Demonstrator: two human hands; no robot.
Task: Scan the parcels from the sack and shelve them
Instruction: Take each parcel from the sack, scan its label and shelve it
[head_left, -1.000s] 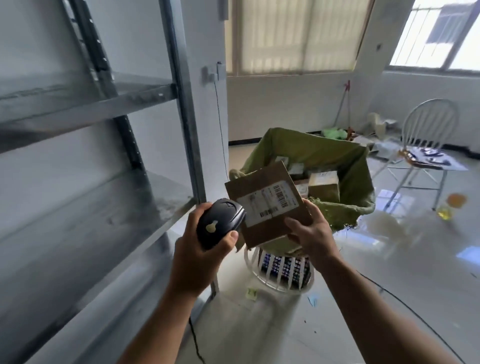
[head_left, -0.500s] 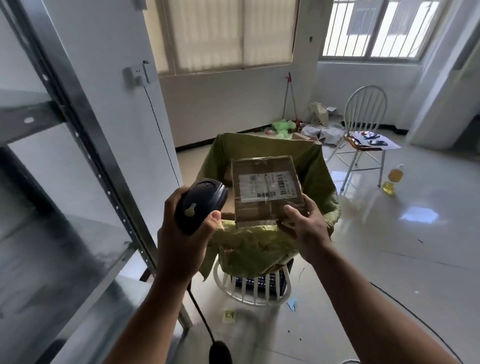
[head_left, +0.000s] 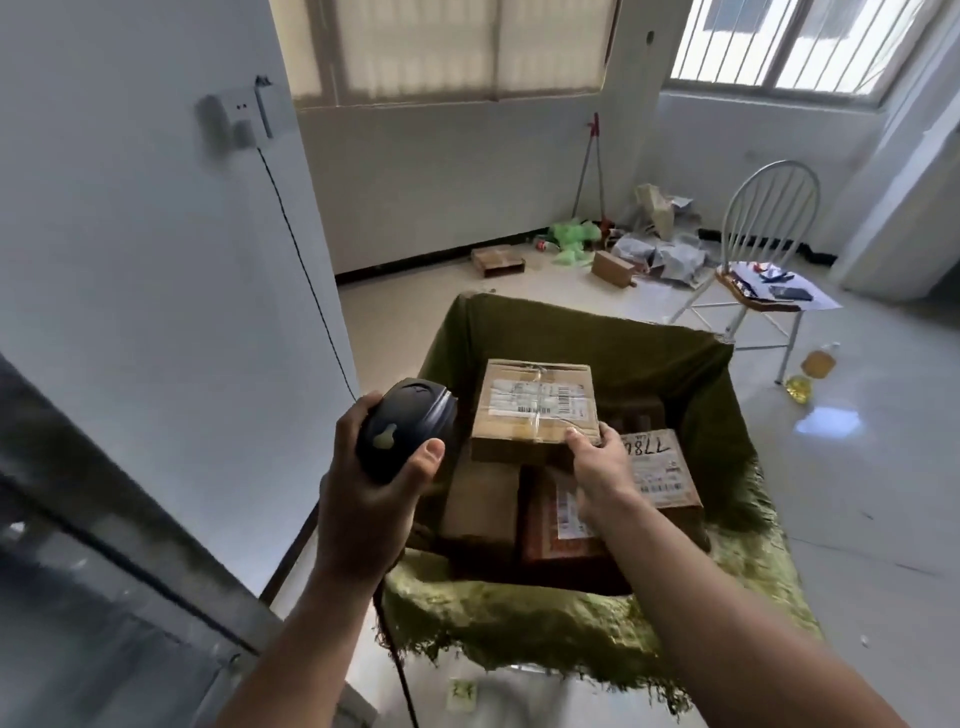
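Observation:
An open green sack (head_left: 587, 332) stands in front of me with several cardboard parcels inside. My right hand (head_left: 602, 470) grips the near right corner of a brown parcel (head_left: 535, 408) with a white barcode label on top, held level over the sack's opening. My left hand (head_left: 374, 499) holds a black barcode scanner (head_left: 402, 428) just left of that parcel, its head turned toward the label. Another labelled parcel (head_left: 662, 475) with handwritten digits lies in the sack at the right. More parcels (head_left: 483, 506) lie beneath, partly hidden by my arm.
A metal shelf rack (head_left: 93, 571) fills the lower left. A white pillar (head_left: 156, 260) with a socket and a hanging cable stands beside it. Behind the sack are a white chair (head_left: 758, 260), an oil bottle (head_left: 810, 369), loose boxes and wrapping rubbish by the wall.
My view has swung right and down, away from the shelf and over the sack. The parcel has come down from chest height and tilted flat above the opening. The scanner stays beside it.

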